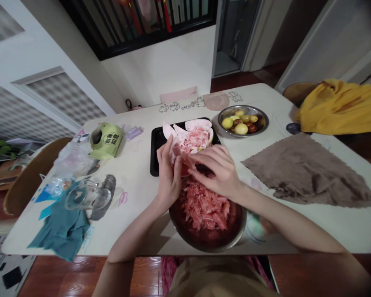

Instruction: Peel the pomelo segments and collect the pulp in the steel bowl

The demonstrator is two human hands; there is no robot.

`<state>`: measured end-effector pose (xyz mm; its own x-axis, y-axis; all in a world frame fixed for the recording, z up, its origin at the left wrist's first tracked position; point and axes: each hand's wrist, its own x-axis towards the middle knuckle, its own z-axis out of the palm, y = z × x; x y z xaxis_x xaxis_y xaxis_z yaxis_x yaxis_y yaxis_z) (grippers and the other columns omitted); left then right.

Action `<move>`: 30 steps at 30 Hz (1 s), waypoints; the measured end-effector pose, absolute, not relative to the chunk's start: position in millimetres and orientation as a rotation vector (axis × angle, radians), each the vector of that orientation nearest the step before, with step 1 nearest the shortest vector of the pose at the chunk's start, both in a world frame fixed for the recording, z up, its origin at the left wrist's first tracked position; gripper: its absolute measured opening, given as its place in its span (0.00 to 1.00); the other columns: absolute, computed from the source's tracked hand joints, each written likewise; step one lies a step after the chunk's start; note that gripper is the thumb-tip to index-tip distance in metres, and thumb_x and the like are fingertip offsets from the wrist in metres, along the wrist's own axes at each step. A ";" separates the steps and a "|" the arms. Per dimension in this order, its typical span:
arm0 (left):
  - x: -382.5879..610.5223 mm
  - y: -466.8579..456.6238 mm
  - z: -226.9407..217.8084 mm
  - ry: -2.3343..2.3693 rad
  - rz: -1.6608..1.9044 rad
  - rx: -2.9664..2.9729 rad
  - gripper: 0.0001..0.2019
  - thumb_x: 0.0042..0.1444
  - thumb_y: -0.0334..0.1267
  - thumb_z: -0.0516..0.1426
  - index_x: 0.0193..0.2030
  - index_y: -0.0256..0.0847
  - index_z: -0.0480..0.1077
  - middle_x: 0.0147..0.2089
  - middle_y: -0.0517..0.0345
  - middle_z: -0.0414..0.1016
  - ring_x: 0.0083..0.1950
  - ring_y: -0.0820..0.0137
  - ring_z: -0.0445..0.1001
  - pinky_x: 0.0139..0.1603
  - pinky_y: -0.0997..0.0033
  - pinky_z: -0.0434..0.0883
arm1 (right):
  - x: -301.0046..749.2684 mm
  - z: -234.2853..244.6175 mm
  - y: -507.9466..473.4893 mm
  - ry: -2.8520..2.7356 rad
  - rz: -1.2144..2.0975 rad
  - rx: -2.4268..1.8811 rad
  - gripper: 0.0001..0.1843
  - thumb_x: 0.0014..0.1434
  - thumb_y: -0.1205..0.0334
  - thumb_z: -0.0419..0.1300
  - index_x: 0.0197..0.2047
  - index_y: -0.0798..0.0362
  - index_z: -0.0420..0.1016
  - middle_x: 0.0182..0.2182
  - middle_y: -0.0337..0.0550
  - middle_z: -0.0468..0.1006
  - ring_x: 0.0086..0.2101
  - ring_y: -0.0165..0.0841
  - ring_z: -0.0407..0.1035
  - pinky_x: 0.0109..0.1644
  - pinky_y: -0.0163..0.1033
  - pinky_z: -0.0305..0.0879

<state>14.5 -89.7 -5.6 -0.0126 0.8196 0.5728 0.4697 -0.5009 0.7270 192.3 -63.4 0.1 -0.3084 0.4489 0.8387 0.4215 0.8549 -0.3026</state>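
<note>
My left hand (168,177) is closed round a pale pink pomelo segment (175,152), held over the near side of a black tray (155,154). Bent toward the segment, the fingers of my right hand (218,170) pinch at its red flesh; the exact grip is partly hidden. Just below both hands stands a metal bowl (185,237) with a heap of red pomelo pulp (206,206). On the tray lie thick pinkish-white pomelo peels (198,123) with pale membrane scraps (196,140) in them.
Right of the tray is a metal bowl (264,126) of yellow and brown fruit. A brown cloth (309,175) covers the table's right. At left are a green bag (111,140), a glass pitcher (88,197), clear plastic (72,159) and a teal cloth (63,231).
</note>
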 end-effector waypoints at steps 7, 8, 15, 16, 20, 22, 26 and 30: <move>19.5 -96.7 -3.6 1.351 1.460 2.040 0.24 0.74 0.45 0.47 0.74 0.53 0.53 0.69 0.48 0.60 0.70 0.62 0.61 0.73 0.52 0.60 | 188.9 -6.8 -70.7 -1.949 0.077 -0.657 0.16 0.67 0.66 0.61 0.58 0.52 0.73 0.44 0.48 0.83 0.44 0.39 0.77 0.51 0.48 0.75; 19.8 -97.1 -3.9 1.345 1.460 2.041 0.24 0.74 0.45 0.47 0.74 0.53 0.53 0.68 0.48 0.61 0.70 0.62 0.61 0.73 0.52 0.60 | 189.0 -7.1 -69.8 -1.941 0.092 -0.653 0.15 0.68 0.68 0.59 0.57 0.52 0.74 0.43 0.47 0.83 0.43 0.38 0.77 0.51 0.47 0.75; 23.6 -97.9 -5.6 1.304 1.442 2.029 0.24 0.74 0.42 0.47 0.75 0.54 0.52 0.67 0.48 0.61 0.69 0.63 0.61 0.73 0.54 0.62 | 185.4 -8.0 -70.0 -1.854 0.237 -0.664 0.14 0.68 0.66 0.60 0.56 0.50 0.75 0.45 0.46 0.83 0.46 0.36 0.78 0.52 0.46 0.78; 24.2 -97.8 -5.7 1.299 1.439 2.033 0.24 0.74 0.42 0.47 0.75 0.54 0.52 0.68 0.48 0.61 0.69 0.63 0.61 0.73 0.54 0.62 | 185.3 -8.3 -70.0 -1.842 0.250 -0.659 0.13 0.68 0.66 0.61 0.55 0.50 0.76 0.44 0.45 0.84 0.44 0.35 0.79 0.51 0.45 0.78; 24.6 -96.1 -6.7 1.291 1.447 2.058 0.24 0.74 0.41 0.47 0.75 0.54 0.53 0.67 0.48 0.61 0.69 0.63 0.62 0.72 0.55 0.64 | 186.5 -7.8 -69.3 -1.794 0.311 -0.648 0.10 0.68 0.69 0.60 0.49 0.49 0.79 0.41 0.42 0.84 0.41 0.32 0.79 0.48 0.40 0.78; 24.0 -95.4 -7.0 1.306 1.456 2.051 0.24 0.74 0.41 0.47 0.74 0.54 0.53 0.67 0.48 0.61 0.69 0.64 0.62 0.72 0.55 0.63 | 187.2 -6.9 -68.9 -1.776 0.325 -0.655 0.10 0.68 0.70 0.59 0.49 0.50 0.79 0.41 0.42 0.84 0.41 0.31 0.79 0.47 0.39 0.78; 23.0 -94.7 -7.4 1.325 1.471 2.032 0.24 0.74 0.41 0.47 0.74 0.54 0.53 0.67 0.48 0.61 0.69 0.64 0.62 0.73 0.55 0.62 | 187.3 -6.0 -68.7 -1.748 0.332 -0.693 0.09 0.69 0.67 0.58 0.48 0.49 0.79 0.39 0.41 0.84 0.39 0.32 0.78 0.45 0.39 0.77; 23.2 -93.7 -9.9 1.328 1.484 2.025 0.24 0.74 0.41 0.48 0.75 0.53 0.52 0.67 0.48 0.60 0.69 0.64 0.63 0.72 0.56 0.63 | 186.2 -7.1 -67.7 -1.735 0.323 -0.713 0.08 0.69 0.67 0.59 0.47 0.49 0.79 0.39 0.42 0.84 0.39 0.32 0.78 0.46 0.39 0.76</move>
